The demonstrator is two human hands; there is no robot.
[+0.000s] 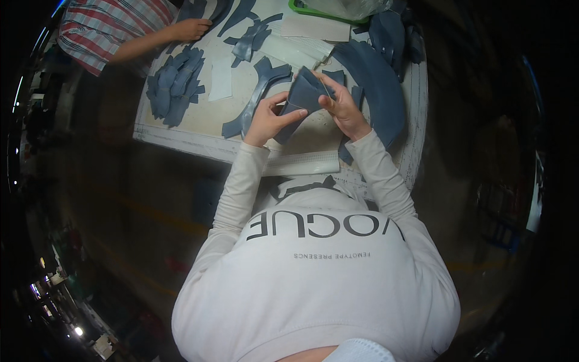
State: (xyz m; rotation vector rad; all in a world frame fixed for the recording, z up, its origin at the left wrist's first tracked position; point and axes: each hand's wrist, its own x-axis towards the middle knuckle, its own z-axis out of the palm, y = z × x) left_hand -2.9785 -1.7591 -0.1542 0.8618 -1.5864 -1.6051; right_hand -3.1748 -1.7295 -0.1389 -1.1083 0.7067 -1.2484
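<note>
Both my hands hold a bundle of dark blue cut pieces [306,92], leather-like or cloth, above the near part of the table. My left hand [268,120] grips its lower left side, thumb lying across the front. On the right side, my right hand [345,107] has its thumb and fingers closed around the bundle's edge. A thin pale line, perhaps a band, shows by the right fingers. Just left of the bundle, a long forked blue piece [256,99] lies flat on the table. Further left is a heap of tied blue bundles [175,84].
The pale table [181,140] has a white sheet [221,78], a ruler-like strip [301,164] at its near edge and large curved blue pieces [386,96] on the right. A green tray [319,11] with clear plastic stands far back. A co-worker's hand [192,29] touches blue pieces, far left.
</note>
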